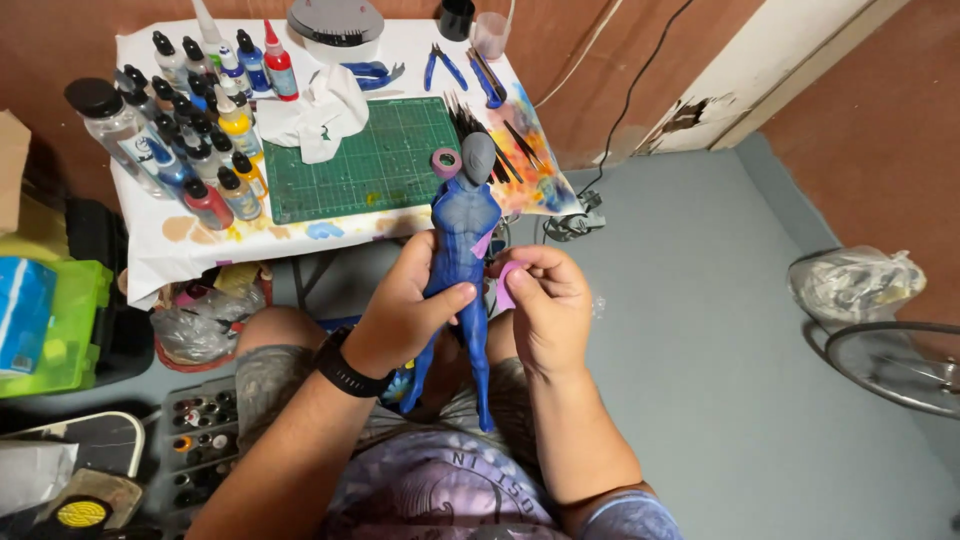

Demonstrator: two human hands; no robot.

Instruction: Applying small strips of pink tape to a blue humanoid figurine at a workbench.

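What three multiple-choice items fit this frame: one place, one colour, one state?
1. Where is the roll of purple tape?
A. on the green cutting mat
B. on the floor
C. in the green bin

2. What colour is the figure, mostly?
A. red
B. blue
C. white

3. How is the figure held?
A. lying on the table
B. gripped at the torso by the left hand
C. hanging from a cord

Answers:
1 A, the roll sits at the mat's right edge.
2 B, body and legs are blue, head grey.
3 B, fingers wrap it; the right hand holds a purple tape piece.
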